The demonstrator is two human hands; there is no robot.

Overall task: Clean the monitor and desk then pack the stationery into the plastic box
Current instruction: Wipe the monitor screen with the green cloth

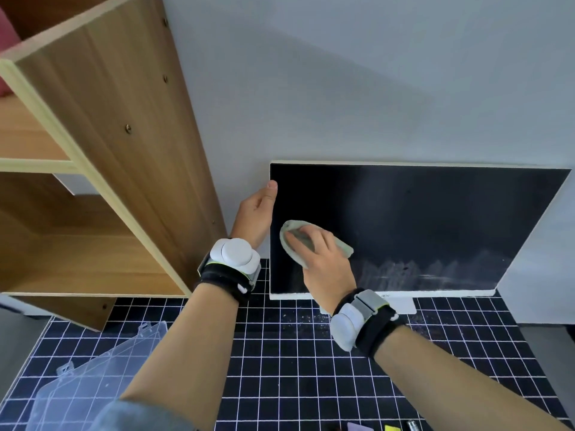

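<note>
Monitor (435, 219) edge is clamped by left grip (255, 213) at 9 o'clock, cloth (291, 244) pressed flat by right grip (323, 256); tipping is risked if overpushed.

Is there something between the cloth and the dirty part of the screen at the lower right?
Nothing visible. The cloth, under the right hand, lies on the monitor; bare screen leads to the smears.
</note>
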